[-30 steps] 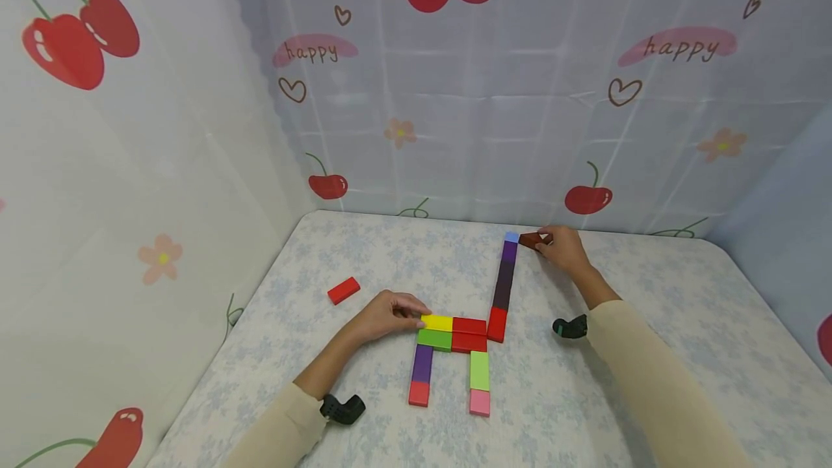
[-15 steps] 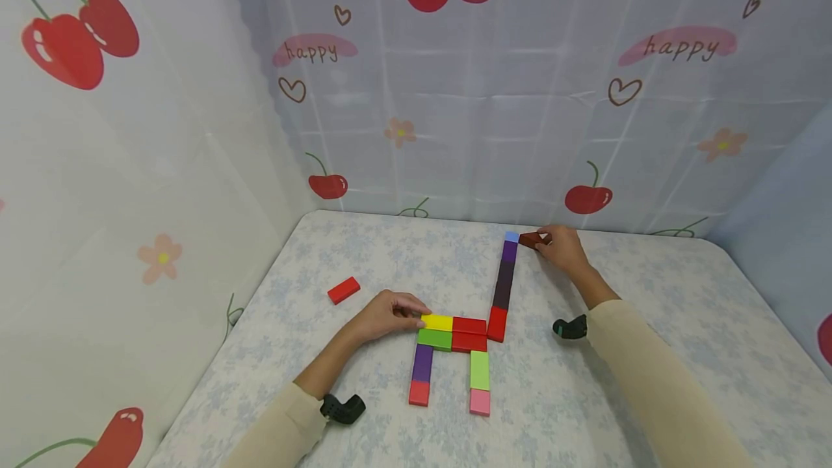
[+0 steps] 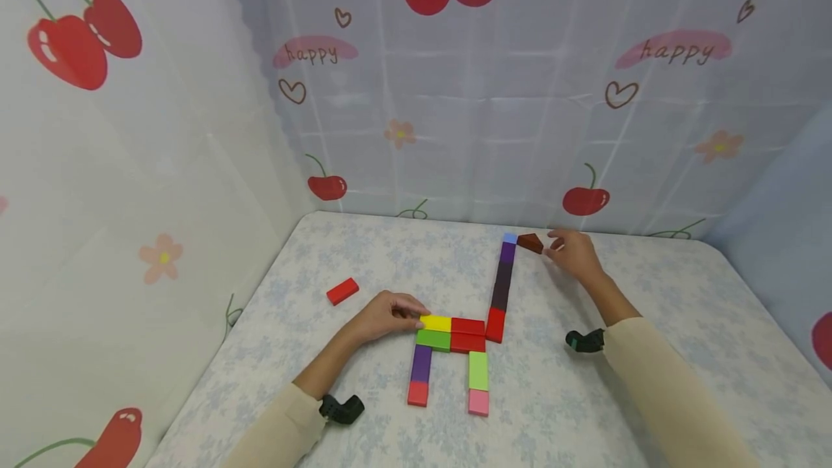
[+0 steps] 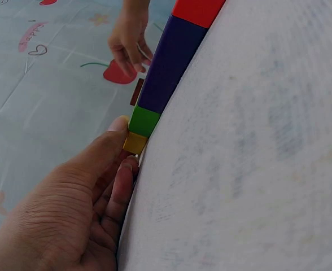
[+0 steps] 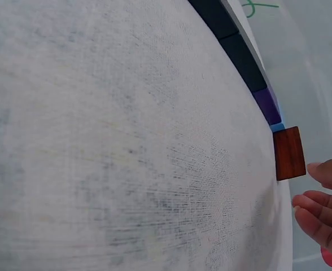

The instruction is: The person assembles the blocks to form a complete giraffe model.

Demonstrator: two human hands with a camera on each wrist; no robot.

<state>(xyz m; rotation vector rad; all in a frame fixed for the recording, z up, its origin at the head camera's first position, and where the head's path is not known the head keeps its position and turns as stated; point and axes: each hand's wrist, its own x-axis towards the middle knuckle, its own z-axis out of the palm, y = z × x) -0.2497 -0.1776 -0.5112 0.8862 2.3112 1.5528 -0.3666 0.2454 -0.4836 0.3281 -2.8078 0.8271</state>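
Note:
My left hand [image 3: 385, 318] pinches the left end of a yellow block [image 3: 436, 323] between thumb and fingers. In the left wrist view, the thumb lies against that end. A green block [image 3: 432, 340] and red blocks [image 3: 468, 326] adjoin it. At the back, my right hand [image 3: 575, 255] is just right of a dark brown wedge-shaped block [image 3: 530, 243], apart from it and holding nothing. The wedge touches a small light blue block [image 3: 510, 238]. Below that run a purple block [image 3: 507, 252], dark blocks [image 3: 502, 286] and a red block [image 3: 495, 325] in one slanting row.
Two legs extend toward me: a purple block [image 3: 421, 363] with a red one [image 3: 418, 393], and a light green block [image 3: 478, 370] with a pink one [image 3: 478, 403]. A loose red block [image 3: 342, 291] lies to the left. A curtain [image 3: 455, 150] hangs behind the table.
My right hand has let go of the brown wedge and drawn back slightly to the right. The wedge stays beside the light blue block. My left hand has stayed in place.

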